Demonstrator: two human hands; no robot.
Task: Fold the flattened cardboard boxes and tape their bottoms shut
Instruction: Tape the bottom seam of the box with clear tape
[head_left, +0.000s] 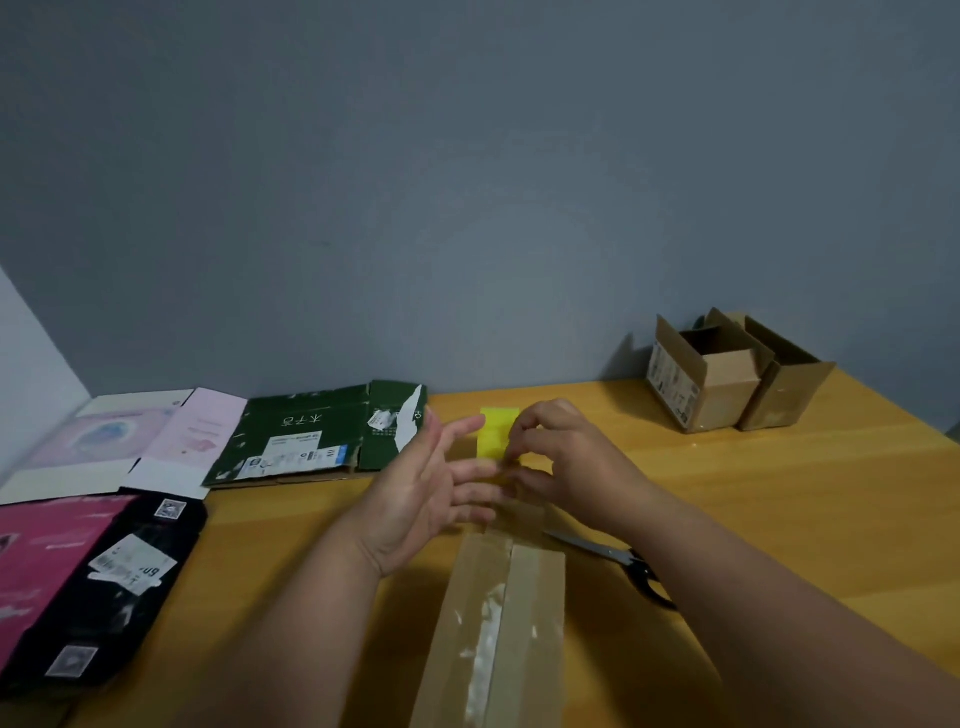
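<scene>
A long brown cardboard box (498, 623) lies in front of me with its two flaps closed and old tape residue along the seam. Over its far end I hold a yellow tape roll (497, 434). My right hand (566, 462) pinches the yellow tape from the right with curled fingers. My left hand (426, 493) is beside it on the left, palm turned inward, fingers stretched and apart, their tips touching the tape area. The roll's lower part is hidden behind my fingers.
Scissors (623, 558) lie on the wooden table (779, 493) right of the box, partly under my right forearm. Two folded brown boxes (727, 374) stand at the back right. Flattened boxes lie left: green (311, 431), pale pink (140, 436), pink and black (88, 577).
</scene>
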